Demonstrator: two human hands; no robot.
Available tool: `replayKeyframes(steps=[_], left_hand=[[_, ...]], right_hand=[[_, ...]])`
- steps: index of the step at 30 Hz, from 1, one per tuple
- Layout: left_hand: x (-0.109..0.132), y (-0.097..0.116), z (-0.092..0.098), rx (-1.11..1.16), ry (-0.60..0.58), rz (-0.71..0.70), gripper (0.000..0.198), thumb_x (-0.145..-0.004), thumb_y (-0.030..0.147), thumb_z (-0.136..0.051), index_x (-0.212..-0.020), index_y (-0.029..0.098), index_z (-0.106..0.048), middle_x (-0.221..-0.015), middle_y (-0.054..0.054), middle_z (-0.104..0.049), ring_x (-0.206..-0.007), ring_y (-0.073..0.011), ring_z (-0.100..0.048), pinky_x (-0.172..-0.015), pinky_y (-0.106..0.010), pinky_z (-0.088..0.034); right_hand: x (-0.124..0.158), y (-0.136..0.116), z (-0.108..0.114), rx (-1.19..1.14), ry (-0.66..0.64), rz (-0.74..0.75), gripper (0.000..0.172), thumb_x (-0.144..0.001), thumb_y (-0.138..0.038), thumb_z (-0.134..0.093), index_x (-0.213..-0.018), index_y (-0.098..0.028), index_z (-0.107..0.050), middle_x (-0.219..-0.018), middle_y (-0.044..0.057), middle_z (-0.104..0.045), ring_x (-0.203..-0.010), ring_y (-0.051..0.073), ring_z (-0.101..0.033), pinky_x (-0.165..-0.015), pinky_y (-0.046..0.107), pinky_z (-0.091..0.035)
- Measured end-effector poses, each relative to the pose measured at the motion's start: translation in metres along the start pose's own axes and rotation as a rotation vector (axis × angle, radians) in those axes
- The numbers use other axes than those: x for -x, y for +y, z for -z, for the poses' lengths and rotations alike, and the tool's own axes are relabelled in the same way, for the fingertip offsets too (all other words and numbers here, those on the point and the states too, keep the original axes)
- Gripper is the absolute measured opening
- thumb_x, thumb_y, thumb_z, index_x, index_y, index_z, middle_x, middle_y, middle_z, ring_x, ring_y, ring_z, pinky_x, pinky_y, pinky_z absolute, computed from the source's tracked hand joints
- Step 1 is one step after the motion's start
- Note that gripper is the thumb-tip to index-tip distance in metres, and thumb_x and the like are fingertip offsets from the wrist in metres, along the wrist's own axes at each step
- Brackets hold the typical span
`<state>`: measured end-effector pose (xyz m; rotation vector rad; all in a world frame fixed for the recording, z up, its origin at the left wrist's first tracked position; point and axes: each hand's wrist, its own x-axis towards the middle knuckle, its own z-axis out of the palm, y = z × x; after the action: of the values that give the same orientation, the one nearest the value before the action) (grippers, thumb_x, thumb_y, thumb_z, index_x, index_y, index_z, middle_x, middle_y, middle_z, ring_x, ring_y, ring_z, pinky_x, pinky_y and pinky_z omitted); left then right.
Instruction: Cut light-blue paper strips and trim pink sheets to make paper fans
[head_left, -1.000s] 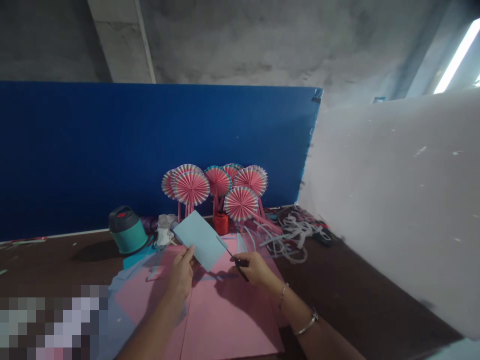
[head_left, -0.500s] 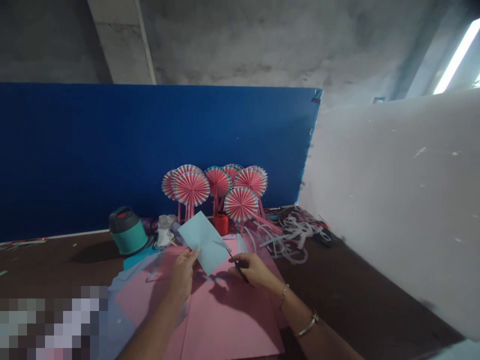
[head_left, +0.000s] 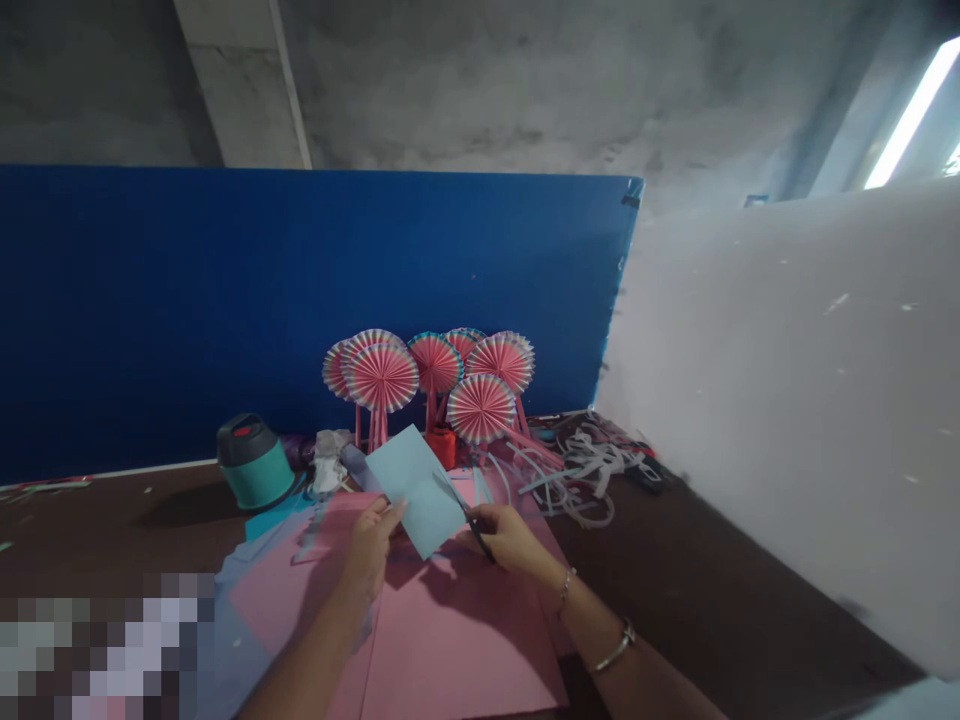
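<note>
From the head view, two hands work above one pink card sheet. The left hand pinches one pale blue card between thumb and fingers, the card tilted over the far part of the sheet. The right hand curls closed around one pair of black scissors, their blades at the card's edge. Beyond the sheet stand seven pleated paper fans, one red cup and one green flask; one tangle of white paper strips lies past its far right corner
</note>
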<state>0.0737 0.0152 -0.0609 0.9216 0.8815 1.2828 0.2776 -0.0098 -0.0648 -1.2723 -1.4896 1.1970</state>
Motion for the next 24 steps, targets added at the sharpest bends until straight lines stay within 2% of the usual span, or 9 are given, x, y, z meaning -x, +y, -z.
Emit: replayKeyframes(steps=[8,11,18,24], left_hand=[[-0.0009,-0.0014,0.0009,-0.016,-0.02,-0.02,0.048,-0.063,0.042,-0.08,-0.1,0.014,-0.067,-0.1,-0.01,-0.075,-0.097,-0.0276,-0.068,-0.088,-0.037,-0.052],[-0.0015,-0.0018,0.001,-0.018,-0.009,-0.02,0.049,-0.06,0.042,-0.081,-0.098,0.013,-0.068,-0.098,-0.011,-0.075,-0.095,-0.028,-0.069,-0.086,-0.037,-0.052],[0.0018,0.0027,-0.0029,-0.03,0.009,-0.026,0.047,-0.057,0.042,-0.082,-0.092,0.013,-0.069,-0.092,-0.01,-0.076,-0.091,-0.0283,-0.07,-0.083,-0.037,-0.053],[0.0028,0.004,-0.0046,-0.027,0.0,-0.002,0.048,-0.059,0.042,-0.081,-0.095,0.013,-0.068,-0.088,-0.009,-0.076,-0.085,-0.0276,-0.071,-0.076,-0.035,-0.054]], right_hand=[[-0.0005,-0.0029,0.0017,-0.034,0.012,0.017,0.033,-0.058,-0.042,-0.076,-0.069,-0.013,-0.065,-0.055,-0.005,-0.048,-0.051,0.008,-0.038,-0.047,0.021,-0.03],[0.0007,-0.0055,0.0012,-0.024,0.015,0.021,0.031,-0.059,-0.04,-0.076,-0.067,-0.013,-0.063,-0.054,-0.005,-0.046,-0.051,0.008,-0.037,-0.046,0.021,-0.029],[0.0005,-0.0048,-0.001,-0.024,0.041,-0.018,0.027,-0.059,-0.038,-0.073,-0.068,-0.014,-0.062,-0.052,-0.005,-0.046,-0.047,0.009,-0.039,-0.042,0.021,-0.032],[0.0012,-0.0033,-0.0004,-0.014,0.061,-0.043,0.027,-0.059,-0.035,-0.076,-0.072,-0.013,-0.067,-0.051,-0.005,-0.048,-0.045,0.008,-0.039,-0.041,0.021,-0.031]])
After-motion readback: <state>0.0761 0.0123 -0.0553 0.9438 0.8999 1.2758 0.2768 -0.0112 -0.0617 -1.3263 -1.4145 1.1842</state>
